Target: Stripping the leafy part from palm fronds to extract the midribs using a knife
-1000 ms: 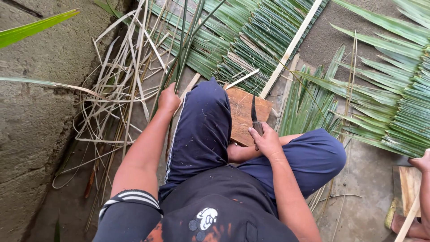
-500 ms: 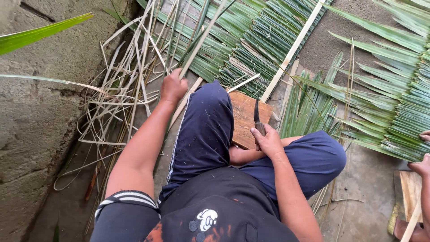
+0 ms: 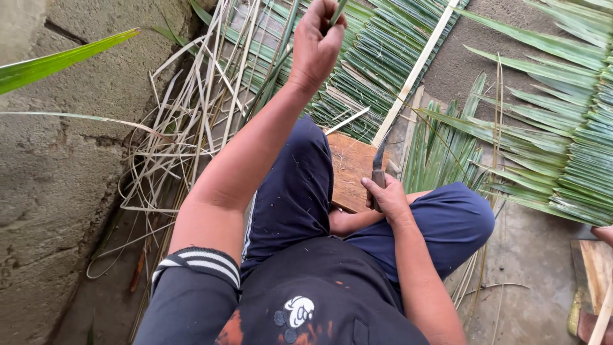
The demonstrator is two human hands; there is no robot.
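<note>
The left hand (image 3: 316, 39) is raised, its fingers pinching a green leaf strip (image 3: 339, 9) that points up and away. The right hand (image 3: 385, 195) has its fingers closed around a knife (image 3: 380, 167), whose blade points away over the wooden board (image 3: 350, 167).

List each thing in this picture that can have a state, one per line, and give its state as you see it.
Left hand: raised, grip shut on a green leaf strip.
Right hand: low by the knee, grip shut on a knife, blade pointing up.
Wooden board: lying flat on the ground, bare on top.
Pale stripped midribs: loose, tangled heap by the wall.
Woven leaf panel: laid flat, leaflets folded over a pale slat.
</note>
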